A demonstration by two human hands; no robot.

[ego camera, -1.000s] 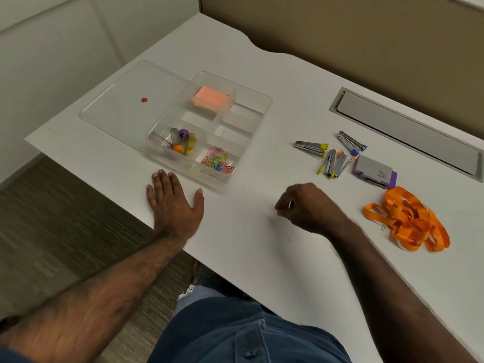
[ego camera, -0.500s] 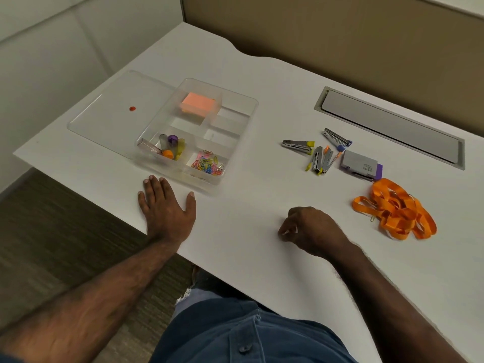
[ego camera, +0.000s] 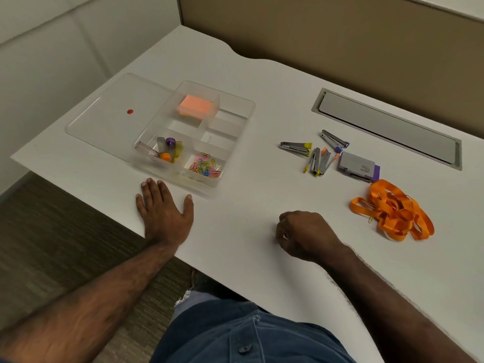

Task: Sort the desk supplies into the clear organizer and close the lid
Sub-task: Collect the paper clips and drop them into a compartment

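Observation:
The clear organizer sits open at the desk's left, its clear lid lying flat beside it. Inside are orange sticky notes, coloured paper clips and small tubes with coloured caps. To the right, several small grey staplers, a grey and purple box and an orange lanyard lie loose on the desk. My left hand rests flat in front of the organizer. My right hand has its fingers curled, tips pinched together at the desk surface; what they pinch is hidden.
A grey cable hatch is set into the desk at the back right, below a tan partition. The white desk's front edge runs under both forearms, with carpet floor below at the left. A small red dot marks the lid.
My right hand drew back toward me and lowered its fingertips to the desk; a thin pale sliver seen between thumb and finger earlier is now out of sight. The left hand stayed put.

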